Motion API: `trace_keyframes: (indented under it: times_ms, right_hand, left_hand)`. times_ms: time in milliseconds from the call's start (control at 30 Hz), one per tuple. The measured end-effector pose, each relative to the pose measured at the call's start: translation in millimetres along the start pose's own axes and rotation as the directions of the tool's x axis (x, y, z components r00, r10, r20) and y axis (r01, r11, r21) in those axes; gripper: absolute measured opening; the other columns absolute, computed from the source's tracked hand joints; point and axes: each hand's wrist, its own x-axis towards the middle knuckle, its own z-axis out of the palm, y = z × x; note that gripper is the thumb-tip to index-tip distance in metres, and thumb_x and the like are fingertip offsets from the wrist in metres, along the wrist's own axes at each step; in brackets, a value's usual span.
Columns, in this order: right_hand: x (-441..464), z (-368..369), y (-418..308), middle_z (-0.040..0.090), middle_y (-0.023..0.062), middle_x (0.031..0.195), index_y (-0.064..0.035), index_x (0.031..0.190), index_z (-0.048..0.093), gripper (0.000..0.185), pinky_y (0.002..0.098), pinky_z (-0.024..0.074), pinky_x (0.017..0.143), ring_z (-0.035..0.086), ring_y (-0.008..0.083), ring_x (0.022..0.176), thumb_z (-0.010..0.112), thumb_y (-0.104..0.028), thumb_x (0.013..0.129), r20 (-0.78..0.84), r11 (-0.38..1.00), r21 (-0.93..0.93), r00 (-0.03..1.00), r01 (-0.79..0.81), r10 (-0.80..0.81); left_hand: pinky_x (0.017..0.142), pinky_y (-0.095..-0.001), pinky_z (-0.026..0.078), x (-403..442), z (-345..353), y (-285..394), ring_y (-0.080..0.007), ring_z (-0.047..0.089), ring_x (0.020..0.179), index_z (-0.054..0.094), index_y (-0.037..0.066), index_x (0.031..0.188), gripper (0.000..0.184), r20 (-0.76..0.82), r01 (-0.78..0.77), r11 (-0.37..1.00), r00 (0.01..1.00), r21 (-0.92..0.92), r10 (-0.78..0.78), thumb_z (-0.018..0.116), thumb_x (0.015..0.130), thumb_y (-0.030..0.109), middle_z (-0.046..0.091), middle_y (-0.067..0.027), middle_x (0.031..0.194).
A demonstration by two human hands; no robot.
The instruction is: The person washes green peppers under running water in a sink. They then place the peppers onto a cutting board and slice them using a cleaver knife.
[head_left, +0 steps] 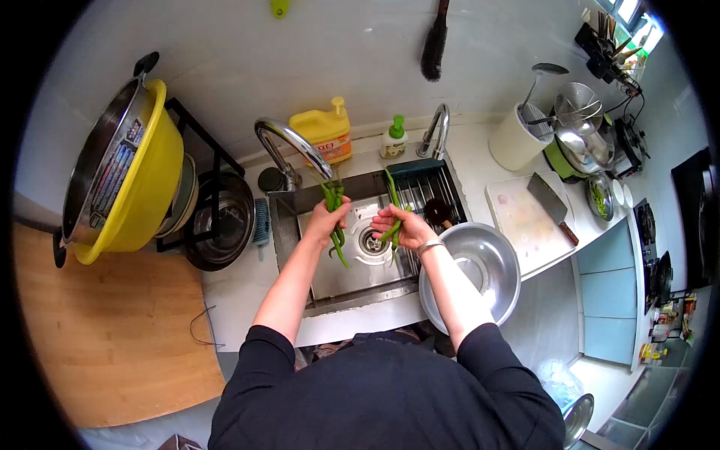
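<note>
Over the metal sink (319,289), my left hand (327,221) is closed round a bunch of long green peppers (334,196), just below the spout of the curved faucet (296,142). My right hand (405,227) holds more green peppers (393,189) against its curled fingers, above the right part of the sink near the drain (371,241). The two hands are apart. Below my right forearm, a large metal bowl (506,262) sits at the sink's right edge.
Behind the sink stand a yellow jug (322,129), a soap bottle (394,139) and a second faucet (442,124). On the right, a cleaver (549,199) lies on a white cutting board (517,225). Yellow and metal basins (154,187) lean at left, above a wooden board (112,330).
</note>
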Motion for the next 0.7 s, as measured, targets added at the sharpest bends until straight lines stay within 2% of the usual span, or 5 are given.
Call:
trace_keyframes:
  times_ms: [200,333,467,533,700]
  right_hand:
    - [-2,17,2,0.062,0.0183,0.103,-0.0007,0.091,0.058,0.038,0.0501,0.0451,0.088,0.056,0.0341,0.109,0.041,-0.034,0.097,0.074,0.988,0.147,0.996,0.038,-0.049]
    - [11,4,7,0.062,0.0144,0.095,-0.0062,0.081,0.057,0.041,0.0444,0.0465,0.075,0.059,0.0315,0.099,0.041,-0.041,0.097,0.127,0.992,0.114,0.99,0.05,-0.065]
    - [12,9,11,0.06,0.0117,0.09,-0.0087,0.078,0.055,0.044,0.0487,0.0466,0.079,0.059,0.0297,0.09,0.041,-0.047,0.095,0.088,0.998,0.002,0.995,0.056,-0.056]
    - [7,19,13,0.06,0.0111,0.094,-0.009,0.08,0.055,0.046,0.0534,0.0449,0.084,0.059,0.0295,0.091,0.042,-0.052,0.093,0.131,0.996,0.081,0.991,-0.026,0.015]
    - [3,22,13,0.058,0.0118,0.111,-0.0067,0.109,0.054,0.055,0.0578,0.0406,0.092,0.056,0.0317,0.104,0.039,-0.056,0.092,0.303,0.99,0.045,0.946,-0.132,0.113]
  left_hand:
    - [0.053,-0.0222,0.042,-27,22,-3,-0.0066,0.05,0.057,0.062,0.005,0.098,0.017,0.153,-0.199,0.917,0.976,0.346,0.154,0.064,0.087,0.018,0.057,0.0025,0.072]
    - [0.05,-0.0221,0.041,-39,29,2,-0.0058,0.049,0.056,0.064,0.007,0.093,0.013,0.045,-0.169,0.926,0.986,0.337,0.163,0.066,0.085,0.016,0.057,0.0036,0.07]
    - [0.06,-0.025,0.045,-35,25,3,-0.007,0.054,0.064,0.066,0.003,0.092,0.015,0.033,-0.176,0.923,0.984,0.342,0.175,0.067,0.084,0.015,0.062,0.001,0.074]
    - [0.066,-0.027,0.045,-35,27,7,-0.0116,0.057,0.073,0.068,0.005,0.092,0.015,0.31,-0.519,0.766,0.852,0.38,0.423,0.068,0.077,0.004,0.062,-0.0024,0.078]
    - [0.071,-0.0289,0.045,-31,20,4,-0.0209,0.058,0.083,0.07,0.012,0.097,0.037,0.539,-0.709,0.495,0.705,0.503,0.462,0.069,0.065,-0.008,0.056,-0.005,0.082]
